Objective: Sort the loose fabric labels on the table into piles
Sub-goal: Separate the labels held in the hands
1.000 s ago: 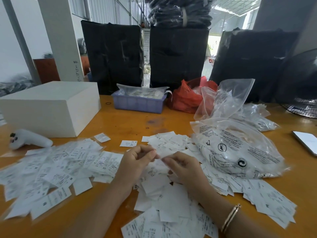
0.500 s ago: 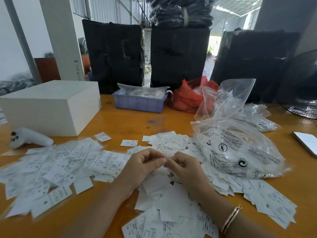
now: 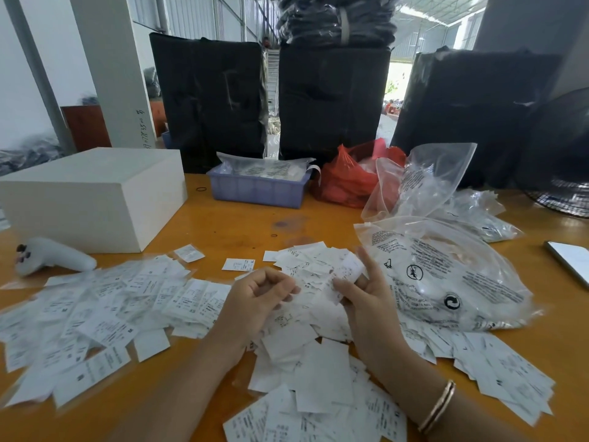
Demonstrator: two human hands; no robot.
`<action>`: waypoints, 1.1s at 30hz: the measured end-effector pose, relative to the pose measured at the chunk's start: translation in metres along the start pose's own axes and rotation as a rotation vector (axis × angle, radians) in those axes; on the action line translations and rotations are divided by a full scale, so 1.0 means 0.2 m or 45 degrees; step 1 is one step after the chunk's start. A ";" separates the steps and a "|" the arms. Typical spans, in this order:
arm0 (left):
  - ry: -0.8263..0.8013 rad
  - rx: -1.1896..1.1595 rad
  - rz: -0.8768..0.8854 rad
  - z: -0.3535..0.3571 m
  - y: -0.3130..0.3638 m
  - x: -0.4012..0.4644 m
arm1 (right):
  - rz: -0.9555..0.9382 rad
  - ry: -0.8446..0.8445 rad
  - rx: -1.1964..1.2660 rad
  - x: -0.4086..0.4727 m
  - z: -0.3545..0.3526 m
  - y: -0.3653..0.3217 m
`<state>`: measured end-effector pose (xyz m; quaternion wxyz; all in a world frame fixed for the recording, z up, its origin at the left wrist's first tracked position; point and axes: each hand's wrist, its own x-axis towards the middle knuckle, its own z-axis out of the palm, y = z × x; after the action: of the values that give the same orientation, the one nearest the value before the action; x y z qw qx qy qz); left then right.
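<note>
1. Your right hand (image 3: 366, 293) sits just right of the middle of the bench (image 3: 242, 224), fingers curled around a small bunch of fabric labels (image 3: 345, 272), with the index finger pointing up and away from you.
2. The held labels stick out up and to the left from that hand, above the loose heap.
3. Your left hand (image 3: 258, 295) lies just beside the right one, loosely curled, thumb and fingertips drawn together at the edge of the labels; I cannot tell whether it actually pinches one.
4. Under and in front of both hands is the central heap of labels (image 3: 306, 355), spilling toward you and to the right.
5. A wide spread of labels (image 3: 105, 311) lies on the bench left of your left hand, with two single labels (image 3: 238, 264) lying apart beyond it.
6. Right of your right hand, touching the heap, rests a clear printed plastic bag (image 3: 446, 275); more clear bags (image 3: 424, 183) stand behind it.
7. Farther back on the bench are a white box (image 3: 92, 193), a white controller (image 3: 54, 258), a purple tray (image 3: 255, 189) and a red bag (image 3: 344, 183).
8. A bangle (image 3: 438, 406) circles your right wrist.
</note>
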<state>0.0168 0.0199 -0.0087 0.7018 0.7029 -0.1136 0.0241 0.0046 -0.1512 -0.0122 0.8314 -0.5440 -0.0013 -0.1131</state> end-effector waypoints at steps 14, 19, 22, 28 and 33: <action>0.214 0.160 0.083 -0.02 -0.04 0.03 | 0.127 0.076 0.061 -0.05 0.06 0.02; 0.259 0.219 0.125 -0.02 -0.04 0.03 | 0.058 -0.014 -0.192 -0.08 0.08 0.03; 0.278 0.229 0.143 -0.02 -0.04 0.03 | 0.051 -0.010 -0.228 -0.08 0.09 0.02; 0.282 0.179 0.146 -0.02 -0.04 0.04 | 0.007 0.015 -0.211 -0.08 0.08 0.02; 0.288 0.172 0.131 -0.02 -0.04 0.03 | 0.007 -0.054 -0.289 -0.07 0.08 0.03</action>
<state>0.0253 0.0225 -0.0148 0.6590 0.7346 -0.0676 0.1466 -0.0068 -0.1322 -0.0136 0.7647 -0.6368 -0.0047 -0.0988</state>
